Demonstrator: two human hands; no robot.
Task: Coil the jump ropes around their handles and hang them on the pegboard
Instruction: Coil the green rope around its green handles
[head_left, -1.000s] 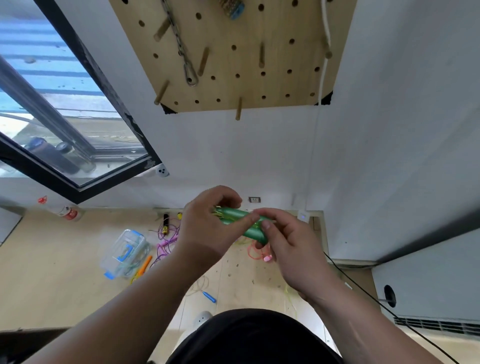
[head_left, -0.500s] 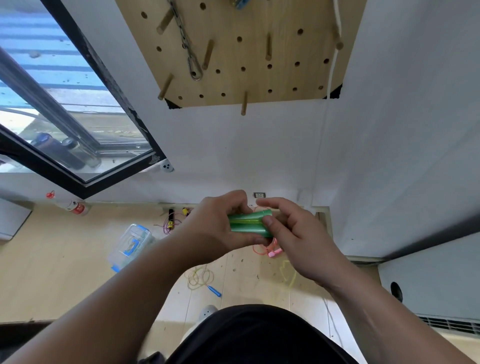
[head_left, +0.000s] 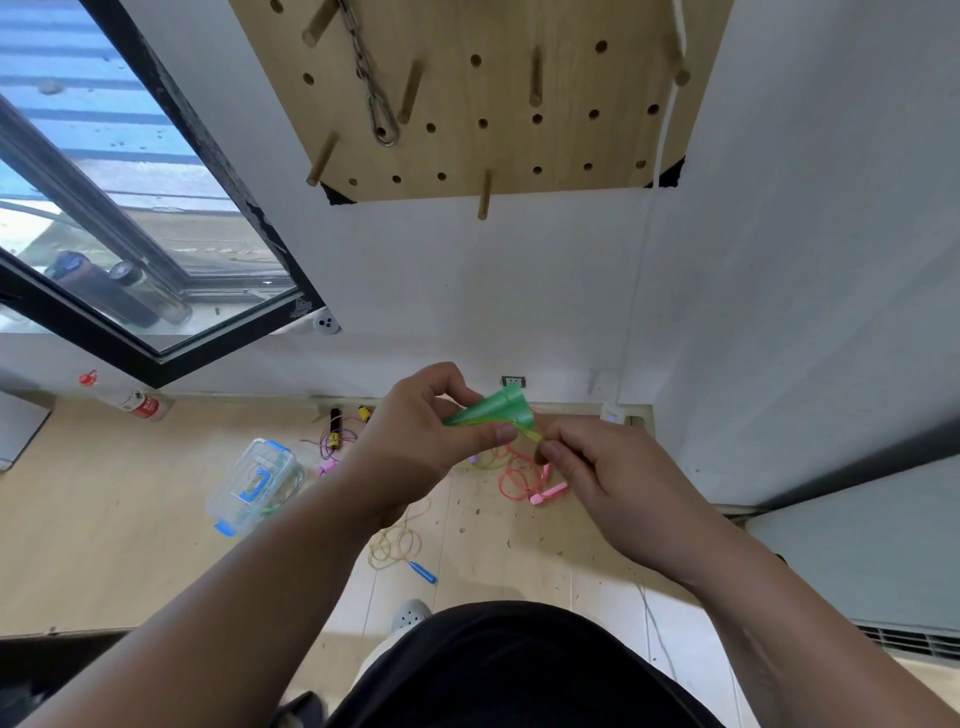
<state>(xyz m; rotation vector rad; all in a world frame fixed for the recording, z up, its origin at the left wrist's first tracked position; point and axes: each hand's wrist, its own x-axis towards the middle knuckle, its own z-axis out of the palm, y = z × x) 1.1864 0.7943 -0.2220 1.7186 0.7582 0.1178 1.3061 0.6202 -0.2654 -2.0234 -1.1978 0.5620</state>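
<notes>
Left hand (head_left: 415, 441) curls round the green handles (head_left: 498, 410), right hand (head_left: 613, 467) pinches the cord (head_left: 527, 432) right beside them, over a wood floor (head_left: 104, 519) strewn with ropes (head_left: 511, 475); pegboard (head_left: 493, 104) up on the white wall (head_left: 519, 291).

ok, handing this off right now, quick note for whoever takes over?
Left hand: grips the two green plastic jump-rope handles, held together.
Right hand: pinches their thin yellow-green cord beside the handles, apparently mid-wrap.
Loose on the floor: pink jump rope, purple-corded rope, yellow-corded rope with a blue handle.
Wooden pegboard: metal chain, no jump rope visibly hung.
Left: finish the green coil, hang it, then those three.
</notes>
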